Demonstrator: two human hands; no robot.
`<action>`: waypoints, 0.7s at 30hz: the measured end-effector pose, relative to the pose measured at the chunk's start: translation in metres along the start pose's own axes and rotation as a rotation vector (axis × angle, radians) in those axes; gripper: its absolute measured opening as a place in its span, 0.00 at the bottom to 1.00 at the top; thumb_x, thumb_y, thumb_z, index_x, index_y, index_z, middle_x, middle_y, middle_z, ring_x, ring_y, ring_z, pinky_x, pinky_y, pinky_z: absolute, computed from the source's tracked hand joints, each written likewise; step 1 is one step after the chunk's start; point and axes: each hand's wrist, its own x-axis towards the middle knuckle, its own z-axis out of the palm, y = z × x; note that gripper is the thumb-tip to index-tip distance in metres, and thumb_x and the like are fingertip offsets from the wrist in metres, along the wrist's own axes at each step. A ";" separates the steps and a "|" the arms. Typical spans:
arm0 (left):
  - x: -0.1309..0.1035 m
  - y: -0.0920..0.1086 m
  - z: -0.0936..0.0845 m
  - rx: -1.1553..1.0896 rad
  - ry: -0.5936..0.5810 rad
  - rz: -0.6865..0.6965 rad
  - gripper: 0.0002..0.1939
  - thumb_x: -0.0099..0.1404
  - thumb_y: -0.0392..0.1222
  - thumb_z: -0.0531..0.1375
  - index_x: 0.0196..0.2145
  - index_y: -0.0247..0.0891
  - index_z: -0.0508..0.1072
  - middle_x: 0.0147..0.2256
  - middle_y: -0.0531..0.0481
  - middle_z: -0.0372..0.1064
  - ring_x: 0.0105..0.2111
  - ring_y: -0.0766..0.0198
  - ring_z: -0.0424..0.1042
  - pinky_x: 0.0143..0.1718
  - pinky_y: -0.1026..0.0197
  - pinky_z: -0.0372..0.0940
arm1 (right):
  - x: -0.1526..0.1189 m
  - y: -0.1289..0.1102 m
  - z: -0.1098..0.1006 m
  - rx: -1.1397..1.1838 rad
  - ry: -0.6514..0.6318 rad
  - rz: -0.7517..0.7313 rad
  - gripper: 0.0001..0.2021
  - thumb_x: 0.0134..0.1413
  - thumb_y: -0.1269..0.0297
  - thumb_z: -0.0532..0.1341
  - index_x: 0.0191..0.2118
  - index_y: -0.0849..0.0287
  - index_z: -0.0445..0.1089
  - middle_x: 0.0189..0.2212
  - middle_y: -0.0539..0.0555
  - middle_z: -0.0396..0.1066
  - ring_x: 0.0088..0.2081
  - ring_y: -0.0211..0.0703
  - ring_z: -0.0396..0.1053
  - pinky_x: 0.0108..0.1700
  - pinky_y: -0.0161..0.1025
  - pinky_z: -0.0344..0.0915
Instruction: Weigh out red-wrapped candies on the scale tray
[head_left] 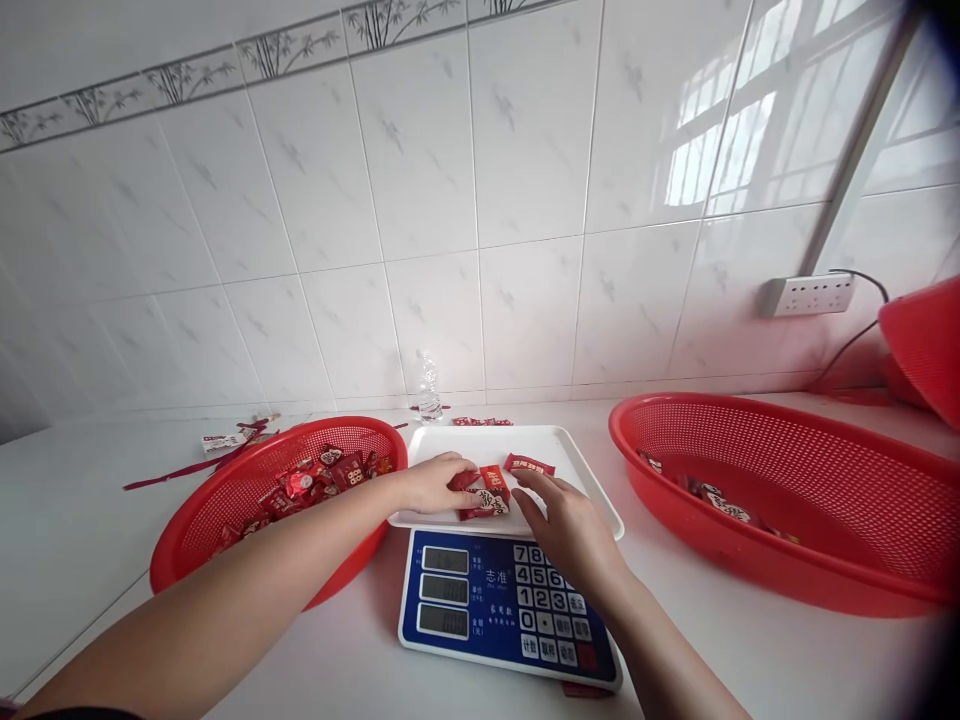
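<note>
Several red-wrapped candy packets (485,503) lie on the white tray (574,470) of a blue and white digital scale (499,580). My left hand (439,483) is over the tray's left part, its thumb and fingers closed around a small red packet (464,480). At the tray's right side, my right hand (562,510) has its fingers apart, holding nothing, close beside the packets. Another red packet (529,465) lies just behind its fingertips. My right forearm covers part of the scale's keypad.
A red mesh basket (191,530) with many packets stands on the left, partly under my left arm. On the right is another red basket (780,580) with a few packets. Behind are a clear bottle (428,388), a packet strip (482,422) and a wall socket (810,296).
</note>
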 end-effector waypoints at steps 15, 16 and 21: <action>-0.004 0.016 0.018 -0.038 0.208 0.197 0.15 0.54 0.31 0.60 0.40 0.40 0.73 0.39 0.49 0.72 0.43 0.56 0.69 0.45 0.56 0.62 | 0.000 0.002 0.002 0.057 0.055 -0.007 0.15 0.59 0.60 0.52 0.47 0.52 0.72 0.39 0.54 0.77 0.38 0.48 0.75 0.35 0.42 0.70; -0.004 0.017 0.018 -0.093 0.226 0.186 0.14 0.54 0.29 0.59 0.38 0.41 0.72 0.38 0.51 0.73 0.41 0.57 0.70 0.43 0.58 0.63 | 0.000 0.002 0.002 0.069 0.061 -0.007 0.15 0.59 0.60 0.52 0.46 0.52 0.72 0.39 0.54 0.77 0.38 0.48 0.75 0.35 0.43 0.70; -0.004 0.023 0.013 -0.354 0.356 0.043 0.06 0.56 0.31 0.58 0.31 0.40 0.66 0.27 0.56 0.70 0.28 0.64 0.70 0.32 0.63 0.63 | 0.000 0.000 -0.002 0.233 0.061 0.025 0.18 0.60 0.54 0.51 0.48 0.54 0.71 0.41 0.56 0.77 0.40 0.49 0.75 0.37 0.44 0.70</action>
